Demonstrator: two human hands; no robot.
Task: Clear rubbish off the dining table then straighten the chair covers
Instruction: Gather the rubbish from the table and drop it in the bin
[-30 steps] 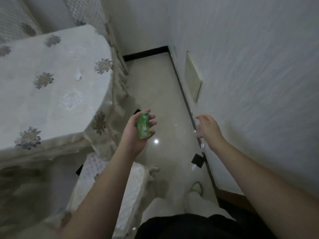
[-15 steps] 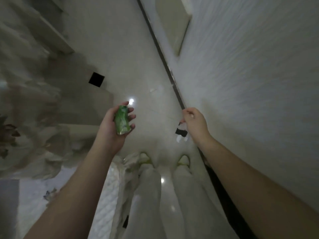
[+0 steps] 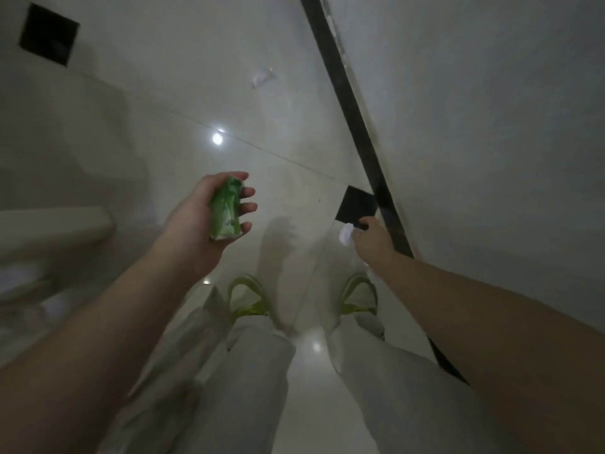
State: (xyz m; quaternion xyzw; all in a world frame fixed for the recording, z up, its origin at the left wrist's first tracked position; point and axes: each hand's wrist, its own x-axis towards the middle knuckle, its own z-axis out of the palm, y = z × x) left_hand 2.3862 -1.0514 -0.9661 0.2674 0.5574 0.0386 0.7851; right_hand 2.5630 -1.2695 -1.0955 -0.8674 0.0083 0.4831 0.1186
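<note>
Rubbish-clearing step, not yet at the chair covers. Person stands looking straight down at a pale glossy tiled floor (image 3: pixel 170 103), feet in light slippers with yellow-green straps (image 3: pixel 248 299), close beside a wall (image 3: pixel 491 126) with a dark skirting strip (image 3: pixel 347 103). Left hand (image 3: pixel 203 221) is wrapped round a small crushed green packet (image 3: pixel 226 209), fingers curled over its far side, thumb side hidden behind it. Right hand (image 3: pixel 373 239) reaches low toward the skirting and pinches a small white scrap (image 3: pixel 346 233), probably tissue or paper; fingertips are closed on it, though whether the scrap is lifted or touching the floor cannot be told. Just beyond that hand sits a black square inset in the tile (image 3: pixel 357 206); a second black square (image 3: pixel 49 34) lies far off at upper left. One more white scrap (image 3: pixel 262 79) lies on the floor farther ahead, well apart from both hands. The desk itself is out of view; only a pale blurred edge of furniture or cloth shows at left, too soft to name. Judgement: both hands are loaded with rubbish, and no bin shows here. The next move likely calls for straightening up with the scrap secured, then either stepping forward for the remaining scrap, which would need a free finger or two, or carrying the load off to wherever rubbish goes. The loose pinch on the thin scrap looks the weaker hold.
</note>
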